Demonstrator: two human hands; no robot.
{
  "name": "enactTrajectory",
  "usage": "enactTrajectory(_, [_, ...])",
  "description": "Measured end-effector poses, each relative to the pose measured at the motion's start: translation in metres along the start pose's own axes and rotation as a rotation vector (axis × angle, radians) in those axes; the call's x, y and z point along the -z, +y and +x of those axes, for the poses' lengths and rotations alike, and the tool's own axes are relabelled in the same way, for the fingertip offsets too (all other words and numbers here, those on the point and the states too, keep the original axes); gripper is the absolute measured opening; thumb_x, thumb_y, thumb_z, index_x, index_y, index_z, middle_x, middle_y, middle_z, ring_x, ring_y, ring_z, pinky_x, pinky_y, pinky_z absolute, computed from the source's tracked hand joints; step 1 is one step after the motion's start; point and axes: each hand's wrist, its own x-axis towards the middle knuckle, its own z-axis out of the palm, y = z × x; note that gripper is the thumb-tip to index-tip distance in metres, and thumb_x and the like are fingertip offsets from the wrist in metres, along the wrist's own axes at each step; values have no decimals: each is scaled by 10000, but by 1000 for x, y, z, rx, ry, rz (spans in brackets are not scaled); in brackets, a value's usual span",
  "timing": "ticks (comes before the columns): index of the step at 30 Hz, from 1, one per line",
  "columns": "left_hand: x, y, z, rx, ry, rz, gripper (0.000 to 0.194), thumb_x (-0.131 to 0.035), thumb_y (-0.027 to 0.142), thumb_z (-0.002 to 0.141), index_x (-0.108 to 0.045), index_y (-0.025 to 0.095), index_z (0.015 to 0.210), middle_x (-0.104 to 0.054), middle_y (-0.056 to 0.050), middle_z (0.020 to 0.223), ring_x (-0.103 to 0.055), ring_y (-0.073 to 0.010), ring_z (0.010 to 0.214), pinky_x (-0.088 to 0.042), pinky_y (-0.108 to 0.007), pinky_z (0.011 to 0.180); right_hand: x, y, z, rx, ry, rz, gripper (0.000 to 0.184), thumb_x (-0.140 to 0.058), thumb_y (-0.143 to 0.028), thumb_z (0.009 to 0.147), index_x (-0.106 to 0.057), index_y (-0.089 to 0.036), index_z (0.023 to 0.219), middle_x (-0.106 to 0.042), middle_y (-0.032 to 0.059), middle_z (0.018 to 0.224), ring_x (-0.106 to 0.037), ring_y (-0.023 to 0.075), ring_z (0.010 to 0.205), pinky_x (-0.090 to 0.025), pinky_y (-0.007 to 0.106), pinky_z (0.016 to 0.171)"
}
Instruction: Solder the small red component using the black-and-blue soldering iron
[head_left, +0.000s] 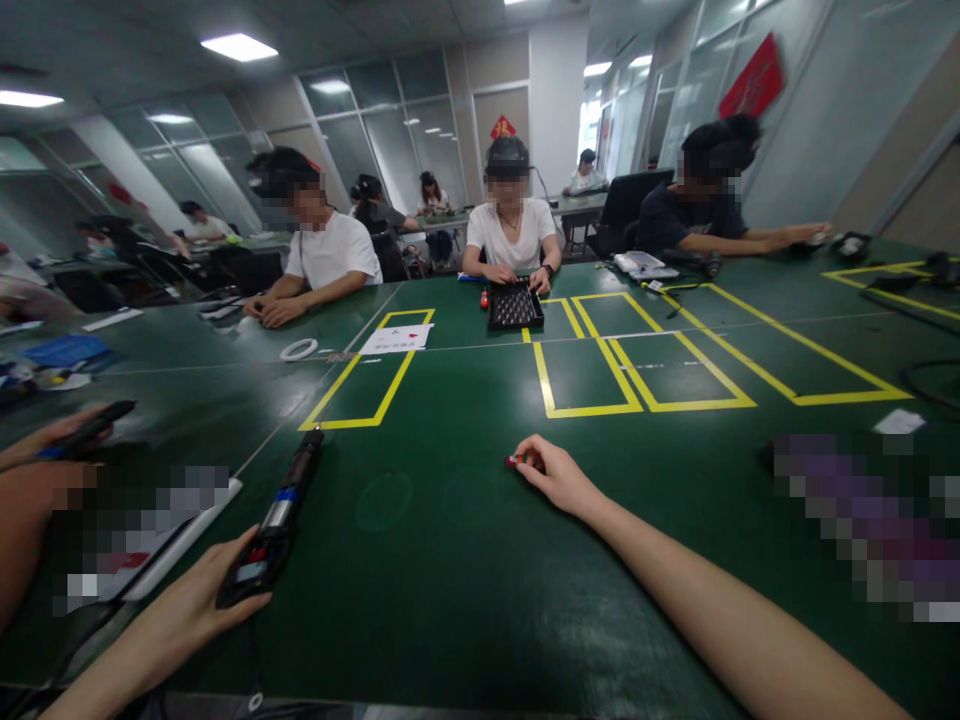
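Observation:
My left hand [214,590] is wrapped round the rear end of a black electric screwdriver [283,508] with a blue and silver band. The tool lies along the green table, its tip pointing away from me, and a cord runs from its back end. My right hand [553,474], near the middle of the table, pinches a small red object [512,461] between thumb and fingers. The object's kind is too small to make out, and the fingers partly hide it.
Yellow tape rectangles [592,408] mark the green table [420,620]. A white paper [395,340] and a white tape roll [298,350] lie farther back. Opposite, a person handles a black tray [516,306] of small parts. At left, a co-worker's hand holds a dark tool [90,428].

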Motion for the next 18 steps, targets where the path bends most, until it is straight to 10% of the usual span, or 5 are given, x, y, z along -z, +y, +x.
enactTrajectory(10, [-10,56,16,-8,-76,-5,725,-504,643,738,-432,200,1307,-596,-100,1192,-600,-294,1071,-482,-385,914,-1,-4,2,-1,1,40,154,-576,-169,819,-577,-173,972,-603,-8,761,-564,122,669,-425,234,641])
enactTrajectory(18, [-19,153,32,-132,-145,130,710,-481,594,754,-389,206,1343,-555,-105,1153,-605,-283,983,-491,-360,748,1,-5,2,11,-11,19,132,-575,-176,825,-602,-174,954,-603,-4,751,-564,131,675,-426,244,651])
